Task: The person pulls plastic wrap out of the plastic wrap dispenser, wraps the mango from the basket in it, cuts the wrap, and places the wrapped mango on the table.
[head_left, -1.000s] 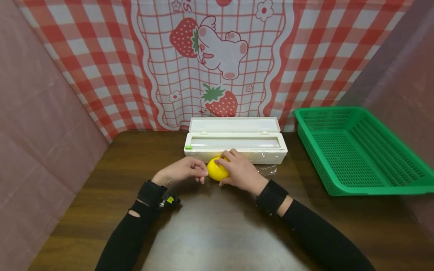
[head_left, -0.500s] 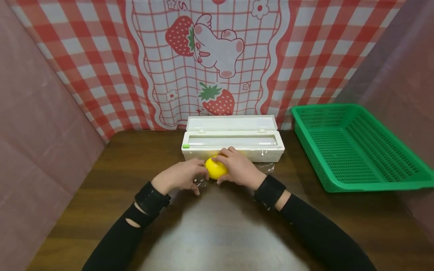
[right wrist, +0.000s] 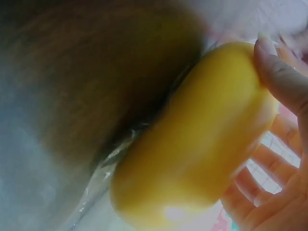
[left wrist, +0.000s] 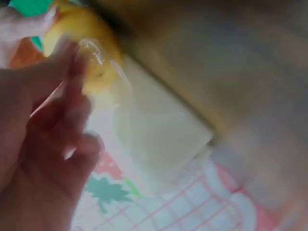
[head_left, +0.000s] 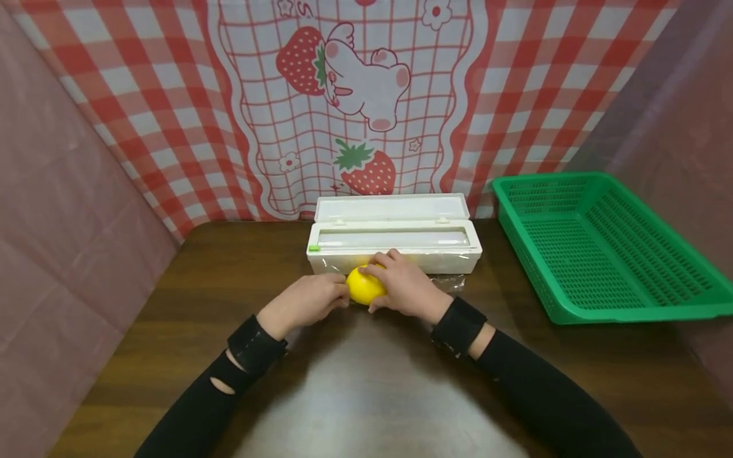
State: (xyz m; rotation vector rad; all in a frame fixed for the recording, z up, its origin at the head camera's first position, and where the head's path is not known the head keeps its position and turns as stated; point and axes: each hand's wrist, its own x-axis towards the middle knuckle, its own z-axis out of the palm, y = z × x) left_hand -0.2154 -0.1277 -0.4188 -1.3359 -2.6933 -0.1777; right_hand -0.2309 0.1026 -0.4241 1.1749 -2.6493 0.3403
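Note:
A smooth, oblong yellow fruit [head_left: 365, 287] lies on the table in front of the white cling film box [head_left: 395, 262]. My right hand [head_left: 408, 285] grips it from the right; in the right wrist view the thumb [right wrist: 279, 72] lies along one side and the fingers along the other. To the left of the fruit is my left hand [head_left: 308, 300], its fingertips pinched together right beside it. A strip of clear cling film [left wrist: 96, 53] shows at those fingertips in the left wrist view, which is blurred. More cling film [head_left: 449, 283] lies under and to the right of the fruit.
The box's lid [head_left: 392, 207] stands open at the back, with a green slider [head_left: 314, 248] at its left end. A green plastic basket [head_left: 607, 254] stands on the right. Behind the table [head_left: 366, 394] hangs a checked cloth [head_left: 149, 95].
My left hand has spread its fingers at the fruit's left end, then pinched them together on the cling film there. The right hand has kept its grip on the fruit.

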